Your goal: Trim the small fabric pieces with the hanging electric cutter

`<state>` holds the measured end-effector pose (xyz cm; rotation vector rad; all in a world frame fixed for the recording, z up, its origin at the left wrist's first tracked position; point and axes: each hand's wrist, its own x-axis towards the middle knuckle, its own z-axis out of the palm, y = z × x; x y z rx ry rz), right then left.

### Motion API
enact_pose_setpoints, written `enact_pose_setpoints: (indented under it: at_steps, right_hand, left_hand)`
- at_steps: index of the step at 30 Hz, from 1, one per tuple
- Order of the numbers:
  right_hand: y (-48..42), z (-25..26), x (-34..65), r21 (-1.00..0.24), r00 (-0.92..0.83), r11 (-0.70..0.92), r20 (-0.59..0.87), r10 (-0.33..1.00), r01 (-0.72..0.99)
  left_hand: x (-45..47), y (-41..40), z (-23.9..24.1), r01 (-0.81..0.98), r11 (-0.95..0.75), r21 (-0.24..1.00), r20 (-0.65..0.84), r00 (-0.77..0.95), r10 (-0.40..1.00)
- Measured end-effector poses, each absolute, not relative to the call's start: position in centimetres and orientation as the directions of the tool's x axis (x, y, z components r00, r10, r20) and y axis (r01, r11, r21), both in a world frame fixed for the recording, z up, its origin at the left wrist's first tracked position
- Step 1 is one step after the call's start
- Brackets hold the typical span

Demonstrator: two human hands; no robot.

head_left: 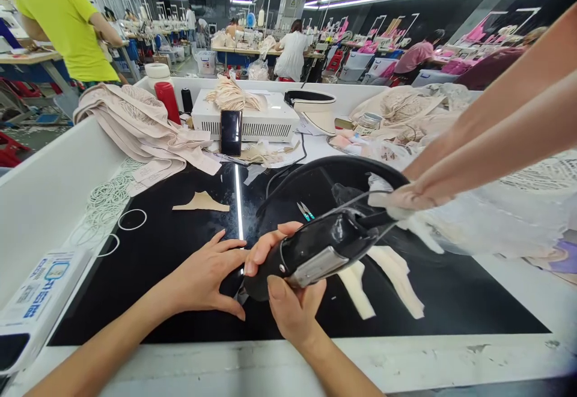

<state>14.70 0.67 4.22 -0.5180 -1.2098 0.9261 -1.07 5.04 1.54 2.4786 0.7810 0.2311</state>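
My right hand (293, 307) is wrapped around a black corded handheld tool (315, 247) with a silver metal plate on its side. The tool slants down to the left, over a black mat (171, 277). My left hand (205, 277) lies open on the mat, fingers spread, close to the tool's lower end; what is under the fingers is partly hidden. A black cable loops from the tool's upper end toward another person's hands (415, 196), which reach in from the right. Cream fabric pieces (399, 280) lie beyond the tool.
Small snips (305, 211) and a cream cut piece (202, 202) rest on the mat. White elastic loops (108, 202) and a white box (40, 295) are at left. Behind stand a phone (231, 133), a white machine (274, 118) and heaped fabric (139, 121). Plastic bags (496, 211) lie right.
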Motion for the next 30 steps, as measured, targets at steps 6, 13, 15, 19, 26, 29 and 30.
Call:
enact_pose_setpoints:
  at_steps: [6,13,15,19,26,29,30]
  right_hand:
    - [0.8,4.7,14.9,-0.795,0.095,0.503,0.503,0.859,-0.339]
    - [1.0,5.0,17.1,-0.804,0.087,0.447,0.452,0.888,-0.391]
    - [1.2,4.9,17.5,-0.803,0.097,0.463,0.463,0.881,-0.376]
    - [1.2,5.1,17.7,-0.798,0.106,0.501,0.496,0.862,-0.335]
    - [1.0,5.6,17.6,-0.793,0.153,0.53,0.508,0.848,-0.302]
    - [1.1,5.8,17.9,-0.79,0.196,0.552,0.516,0.834,-0.269]
    - [1.1,5.9,18.0,-0.787,0.208,0.559,0.519,0.829,-0.262]
  left_hand:
    - [-1.1,5.0,1.4,0.451,-0.692,0.564,0.061,0.813,0.579]
    - [-1.7,4.9,1.8,0.414,-0.745,0.524,0.138,0.821,0.553]
    - [-1.9,5.1,2.1,0.426,-0.762,0.488,0.147,0.82,0.553]
    - [-2.4,5.5,2.5,0.456,-0.777,0.434,0.15,0.814,0.562]
    - [-3.4,6.1,2.3,0.567,-0.774,0.284,0.274,0.725,0.632]
    - [-3.1,5.8,2.0,0.576,-0.758,0.306,0.319,0.688,0.652]
    - [-3.0,5.6,1.9,0.565,-0.759,0.323,0.32,0.69,0.65]
